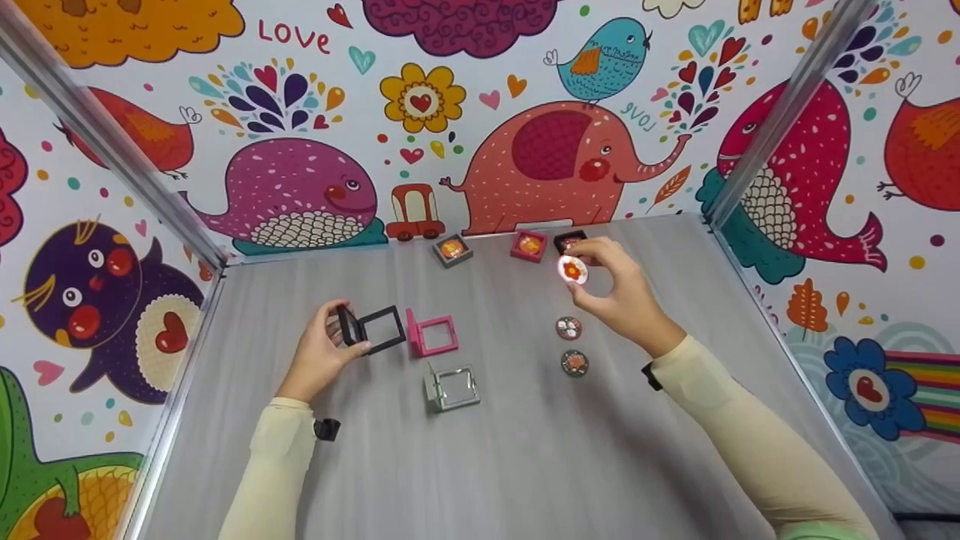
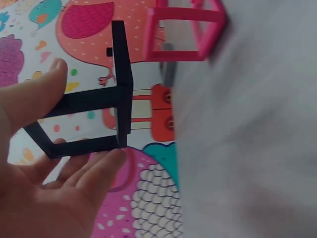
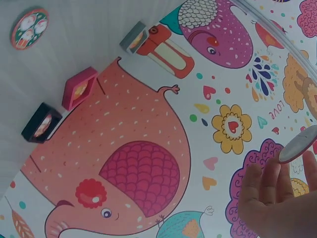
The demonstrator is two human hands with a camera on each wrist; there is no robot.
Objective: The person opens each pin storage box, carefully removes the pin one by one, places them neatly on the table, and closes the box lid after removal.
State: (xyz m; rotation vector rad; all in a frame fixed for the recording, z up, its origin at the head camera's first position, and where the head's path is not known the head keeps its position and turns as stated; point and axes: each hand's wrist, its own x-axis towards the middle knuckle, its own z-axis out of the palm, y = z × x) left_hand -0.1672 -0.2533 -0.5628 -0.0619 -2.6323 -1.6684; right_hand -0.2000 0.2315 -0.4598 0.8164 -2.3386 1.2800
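My left hand point(image 1: 316, 356) holds a black hinged square frame point(image 1: 383, 330) above the table, thumb on one side and fingers on the other. In the left wrist view that black frame point(image 2: 89, 99) stands unfolded, its panes see-through. Just to its right are a pink hinged frame point(image 1: 436, 335) and a silver-grey hinged frame point(image 1: 455, 386), both unfolded. Between thumb and fingers, my right hand point(image 1: 619, 292) pinches a white round disc point(image 1: 573, 270) with a red flower. From the right wrist the disc point(image 3: 298, 145) appears nearly edge-on, its thumb side hidden.
Two patterned round discs, one dark with white shapes point(image 1: 568, 328) and one greenish point(image 1: 575, 364), lie below the right hand. Along the back wall sit a grey box point(image 1: 453, 250), a pink box point(image 1: 529, 246) and a black box point(image 1: 570, 241), partly covered by the hand.
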